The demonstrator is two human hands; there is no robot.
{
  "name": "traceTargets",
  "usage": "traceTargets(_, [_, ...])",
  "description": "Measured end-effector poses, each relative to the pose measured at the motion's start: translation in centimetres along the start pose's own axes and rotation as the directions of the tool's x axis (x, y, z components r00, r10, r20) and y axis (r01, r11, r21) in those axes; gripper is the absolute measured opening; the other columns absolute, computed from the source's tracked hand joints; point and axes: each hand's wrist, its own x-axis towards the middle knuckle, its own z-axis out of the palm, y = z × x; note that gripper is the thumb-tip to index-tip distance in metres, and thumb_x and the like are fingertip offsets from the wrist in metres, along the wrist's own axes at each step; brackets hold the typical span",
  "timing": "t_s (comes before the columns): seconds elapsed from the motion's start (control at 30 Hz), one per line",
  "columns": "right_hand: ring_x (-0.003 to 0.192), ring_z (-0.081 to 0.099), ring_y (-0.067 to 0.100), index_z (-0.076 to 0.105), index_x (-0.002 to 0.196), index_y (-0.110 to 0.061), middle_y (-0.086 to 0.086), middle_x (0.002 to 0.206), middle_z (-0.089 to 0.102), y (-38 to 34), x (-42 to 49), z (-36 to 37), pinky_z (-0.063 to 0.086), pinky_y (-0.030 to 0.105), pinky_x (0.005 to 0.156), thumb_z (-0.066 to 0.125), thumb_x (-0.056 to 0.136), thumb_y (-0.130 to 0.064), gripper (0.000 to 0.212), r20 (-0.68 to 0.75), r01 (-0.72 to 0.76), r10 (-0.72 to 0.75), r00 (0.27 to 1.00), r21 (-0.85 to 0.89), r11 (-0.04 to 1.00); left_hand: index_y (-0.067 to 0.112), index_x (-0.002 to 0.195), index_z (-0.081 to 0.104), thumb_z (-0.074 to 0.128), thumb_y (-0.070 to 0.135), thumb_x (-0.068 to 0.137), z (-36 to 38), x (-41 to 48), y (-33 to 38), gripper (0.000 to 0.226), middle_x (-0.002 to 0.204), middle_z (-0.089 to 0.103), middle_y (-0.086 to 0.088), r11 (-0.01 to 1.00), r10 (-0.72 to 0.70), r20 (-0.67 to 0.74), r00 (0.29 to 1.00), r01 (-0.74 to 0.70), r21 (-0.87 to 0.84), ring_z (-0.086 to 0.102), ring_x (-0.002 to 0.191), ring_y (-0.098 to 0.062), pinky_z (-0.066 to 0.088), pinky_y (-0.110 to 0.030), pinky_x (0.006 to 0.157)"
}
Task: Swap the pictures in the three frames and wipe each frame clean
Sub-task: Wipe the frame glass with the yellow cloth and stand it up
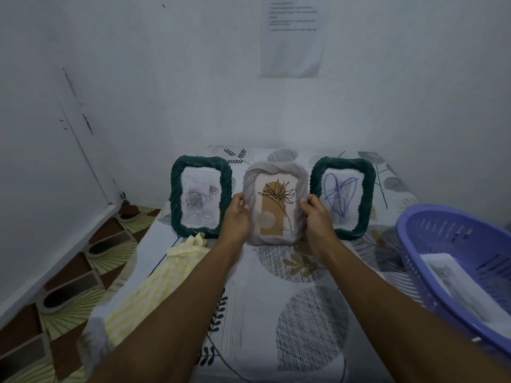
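Three picture frames stand in a row at the far end of the patterned surface, against the wall. The middle one is a pale grey frame (276, 172) holding a brown arch and line-drawn flower picture. My left hand (237, 217) grips its left edge and my right hand (318, 217) grips its right edge. To its left stands a dark green frame (177, 197) with a grey rose drawing. On the right is another dark green frame (367, 194) with a blue scribbled heart. A yellow striped cloth (154, 283) lies on the surface beside my left forearm.
A purple plastic basket (453, 233) sits at the right edge, with white paper sheets inside. The surface is a leaf-patterned sheet (276, 313). White walls close in behind and to the left, and patterned floor tiles (83, 272) show on the left. A printed sheet (293, 37) hangs on the wall.
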Motion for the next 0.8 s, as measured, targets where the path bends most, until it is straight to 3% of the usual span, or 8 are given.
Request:
traceTargets(0.1, [0.100, 0.066, 0.030, 0.061, 0.104, -0.015, 0.012, 0.110, 0.068, 0.4, -0.7, -0.2, 0.052, 0.055, 0.092, 0.042, 0.100, -0.023, 0.021, -0.007, -0.019, 0.019, 1.000, -0.041, 0.999, 0.028, 0.117, 0.054, 0.033, 0.013, 0.102, -0.2, -0.5, -0.6, 0.030, 0.115, 0.064, -0.006, 1.000, 0.023, -0.001, 1.000, -0.023, 0.004, 0.062, 0.104, -0.030, 0.051, -0.049, 0.093])
traceTargets(0.23, [0.101, 0.063, 0.021, 0.057, 0.123, -0.019, 0.003, 0.115, 0.066, 0.8, -1.8, -0.4, 0.053, 0.047, 0.092, 0.042, 0.101, -0.030, 0.029, -0.060, -0.002, -0.006, 0.998, -0.137, 0.991, 0.025, 0.132, 0.047, 0.035, 0.014, 0.102, -0.6, -1.5, -0.6, 0.034, 0.121, 0.054, 0.006, 0.989, 0.109, -0.039, 0.993, -0.105, 0.104, 0.052, 0.113, -0.017, 0.044, -0.037, 0.101])
traceTargets(0.33, [0.094, 0.060, 0.013, 0.057, 0.117, -0.023, -0.005, 0.105, 0.063, 1.1, -3.4, -1.2, 0.053, 0.038, 0.084, 0.043, 0.100, -0.031, 0.023, -0.140, 0.122, -0.164, 0.976, -0.270, 0.955, 0.015, 0.142, 0.038, 0.040, 0.019, 0.100, -0.7, -3.2, -0.4, 0.043, 0.128, 0.045, 0.007, 0.949, 0.239, -0.071, 0.968, -0.218, 0.226, 0.043, 0.118, -0.009, 0.038, -0.030, 0.100])
traceTargets(0.47, [0.085, 0.059, 0.008, 0.059, 0.106, -0.019, -0.008, 0.095, 0.061, 1.3, -4.8, -3.3, 0.049, 0.027, 0.070, 0.049, 0.099, -0.022, 0.013, -0.264, 0.259, -0.378, 0.887, -0.393, 0.882, 0.016, 0.143, 0.036, 0.054, 0.017, 0.093, -0.4, -5.9, -1.9, 0.053, 0.141, 0.032, 0.004, 0.812, 0.431, -0.045, 0.901, -0.366, 0.455, 0.030, 0.129, -0.006, 0.027, -0.024, 0.107])
traceTargets(0.57, [0.093, 0.058, 0.018, 0.056, 0.104, -0.019, 0.003, 0.104, 0.061, 0.9, -4.1, -5.5, 0.052, 0.036, 0.078, 0.051, 0.096, -0.014, 0.011, -0.372, 0.230, -0.415, 0.830, -0.450, 0.863, 0.019, 0.135, 0.043, 0.054, 0.020, 0.092, 0.4, -7.9, -3.6, 0.045, 0.137, 0.033, 0.006, 0.692, 0.485, 0.151, 0.861, -0.484, 0.535, 0.029, 0.131, -0.007, 0.032, -0.026, 0.109])
traceTargets(0.63, [0.104, 0.055, 0.025, 0.052, 0.112, -0.019, 0.006, 0.114, 0.056, 0.4, -3.0, -7.1, 0.051, 0.046, 0.089, 0.053, 0.091, -0.009, 0.023, -0.442, 0.175, -0.400, 0.803, -0.467, 0.867, 0.020, 0.130, 0.047, 0.053, 0.023, 0.092, 0.7, -8.2, -4.4, 0.038, 0.131, 0.039, 0.005, 0.603, 0.503, 0.277, 0.819, -0.562, 0.567, 0.036, 0.124, -0.009, 0.039, -0.031, 0.104])
traceTargets(0.8, [0.124, 0.047, 0.031, 0.027, 0.146, -0.016, 0.012, 0.143, 0.041, -0.3, -1.6, -9.0, 0.045, 0.048, 0.102, 0.054, 0.092, -0.007, 0.061, -0.456, 0.017, -0.199, 0.867, -0.372, 0.928, 0.027, 0.125, 0.049, 0.044, 0.035, 0.090, 1.0, -7.5, -5.3, 0.036, 0.132, 0.043, 0.004, 0.436, 0.505, 0.331, 0.797, -0.567, 0.699, 0.037, 0.124, -0.015, 0.038, -0.033, 0.097])
